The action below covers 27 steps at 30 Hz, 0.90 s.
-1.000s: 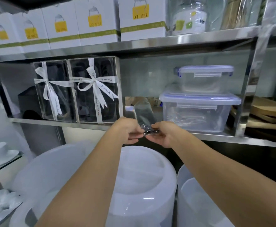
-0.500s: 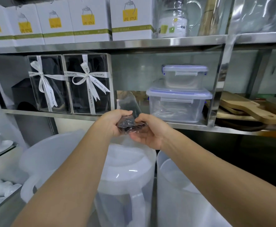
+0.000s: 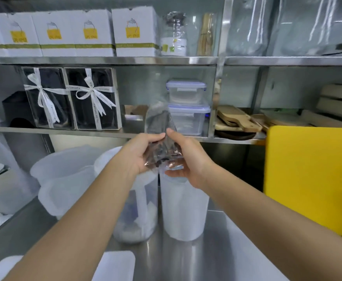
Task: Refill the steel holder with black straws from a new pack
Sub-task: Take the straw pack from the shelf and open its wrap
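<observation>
A clear plastic pack of black straws [image 3: 160, 136] stands nearly end-on between my hands, its far end pointing up toward the shelf. My left hand [image 3: 140, 154] grips its near end from the left, thumb and fingertips pinching the wrapper. From the right, my right hand [image 3: 186, 159] holds the same end, thumb on top and fingers under the crinkled film. The steel holder is not in view.
White plastic pitchers [image 3: 183, 209] stand on the steel counter [image 3: 216, 250] under my hands. The shelf [image 3: 105, 133] behind holds ribboned black gift boxes [image 3: 93, 98], stacked clear food containers [image 3: 187, 107] and wooden boards [image 3: 237, 120]. A yellow board [image 3: 312, 179] stands at the right.
My view has shifted left and back. My hands have lifted the pack's near end and spread slightly on the wrapper, which now stands taller between them.
</observation>
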Each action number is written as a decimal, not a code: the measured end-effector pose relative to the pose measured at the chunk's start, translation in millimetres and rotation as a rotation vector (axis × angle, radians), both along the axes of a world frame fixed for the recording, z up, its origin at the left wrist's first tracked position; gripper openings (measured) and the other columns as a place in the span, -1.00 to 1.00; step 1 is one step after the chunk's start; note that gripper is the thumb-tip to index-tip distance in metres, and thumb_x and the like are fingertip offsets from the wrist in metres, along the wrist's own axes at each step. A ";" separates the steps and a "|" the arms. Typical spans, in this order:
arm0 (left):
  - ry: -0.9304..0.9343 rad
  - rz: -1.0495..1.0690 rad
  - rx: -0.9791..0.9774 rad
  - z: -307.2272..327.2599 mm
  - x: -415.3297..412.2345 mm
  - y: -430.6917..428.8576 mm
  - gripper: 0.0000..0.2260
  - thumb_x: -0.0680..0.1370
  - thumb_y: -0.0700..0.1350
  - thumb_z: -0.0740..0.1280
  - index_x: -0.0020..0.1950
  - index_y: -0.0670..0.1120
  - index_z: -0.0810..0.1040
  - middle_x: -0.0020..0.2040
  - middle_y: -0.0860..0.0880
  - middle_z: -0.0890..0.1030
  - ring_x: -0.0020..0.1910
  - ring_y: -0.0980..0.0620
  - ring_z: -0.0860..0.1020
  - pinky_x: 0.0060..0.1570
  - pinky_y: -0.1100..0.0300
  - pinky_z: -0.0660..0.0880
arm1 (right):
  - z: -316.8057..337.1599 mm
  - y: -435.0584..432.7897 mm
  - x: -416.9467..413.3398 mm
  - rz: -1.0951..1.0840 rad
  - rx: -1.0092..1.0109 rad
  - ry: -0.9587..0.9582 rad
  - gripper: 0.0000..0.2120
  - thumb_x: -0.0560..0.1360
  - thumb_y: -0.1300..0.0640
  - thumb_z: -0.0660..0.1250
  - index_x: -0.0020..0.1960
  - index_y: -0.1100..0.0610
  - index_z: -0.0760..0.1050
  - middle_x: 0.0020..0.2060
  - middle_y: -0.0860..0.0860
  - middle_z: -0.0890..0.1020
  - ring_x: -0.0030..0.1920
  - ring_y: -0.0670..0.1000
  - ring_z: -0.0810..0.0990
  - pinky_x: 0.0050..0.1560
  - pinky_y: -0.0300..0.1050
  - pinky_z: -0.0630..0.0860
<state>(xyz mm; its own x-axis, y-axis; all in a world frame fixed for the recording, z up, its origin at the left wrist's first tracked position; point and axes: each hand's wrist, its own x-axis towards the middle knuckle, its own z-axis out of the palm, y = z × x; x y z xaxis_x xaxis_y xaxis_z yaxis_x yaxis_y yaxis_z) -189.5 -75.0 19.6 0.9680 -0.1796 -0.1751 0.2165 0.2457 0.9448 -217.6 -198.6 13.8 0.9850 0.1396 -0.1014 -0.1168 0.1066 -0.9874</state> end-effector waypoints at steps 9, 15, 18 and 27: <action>0.055 -0.134 0.066 -26.7 -104.3 -55.9 -0.56 0.36 0.00 0.45 0.20 -0.11 0.54 -0.05 -0.12 0.58 -0.05 -0.10 0.56 -0.17 0.01 0.55 | -17.6 -63.1 -123.5 -0.271 -0.384 -0.289 -0.75 0.44 0.10 0.34 -0.02 0.17 0.32 -0.27 0.01 0.51 -0.32 -0.04 0.52 -0.36 -0.14 0.53; 0.010 -0.219 0.061 -40.1 -165.2 -94.8 -0.37 0.19 0.22 0.47 0.12 -0.12 0.52 -0.14 -0.10 0.60 -0.16 -0.03 0.60 -0.21 0.06 0.54 | -53.7 -89.7 -193.7 -0.272 -0.913 -0.506 -0.77 0.44 -0.04 0.30 -0.12 -0.01 0.24 -0.37 -0.11 0.47 -0.37 -0.09 0.47 -0.33 -0.14 0.44; 0.034 -0.129 -0.049 -57.0 -186.7 -113.7 -0.34 0.26 0.04 0.51 0.25 -0.20 0.38 -0.30 -0.09 0.58 -0.41 0.01 0.61 -0.42 0.16 0.53 | -68.1 -96.7 -218.4 -0.239 -0.893 -0.570 -0.75 0.42 -0.14 0.31 -0.19 -0.12 0.23 -0.35 -0.16 0.42 -0.33 -0.15 0.42 -0.33 -0.26 0.32; 0.083 -0.129 -0.216 -91.7 -235.4 -132.9 -0.46 0.38 -0.05 0.42 0.27 -0.28 0.41 -0.05 -0.25 0.64 -0.21 -0.14 0.66 -0.29 0.08 0.60 | -104.2 -126.2 -248.2 -0.340 -0.502 -0.408 -0.78 0.41 -0.04 0.41 -0.11 0.06 0.44 -0.16 0.03 0.49 -0.17 -0.03 0.48 -0.13 -0.15 0.45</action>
<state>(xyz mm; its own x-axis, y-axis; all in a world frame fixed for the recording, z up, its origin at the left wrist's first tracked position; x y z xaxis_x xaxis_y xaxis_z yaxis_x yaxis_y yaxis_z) -424.9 -207.9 -72.1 0.9186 -0.3424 -0.1973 0.3339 0.4055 0.8509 -465.7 -324.8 -90.4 0.9387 -0.1474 0.3115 0.2299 -0.4055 -0.8847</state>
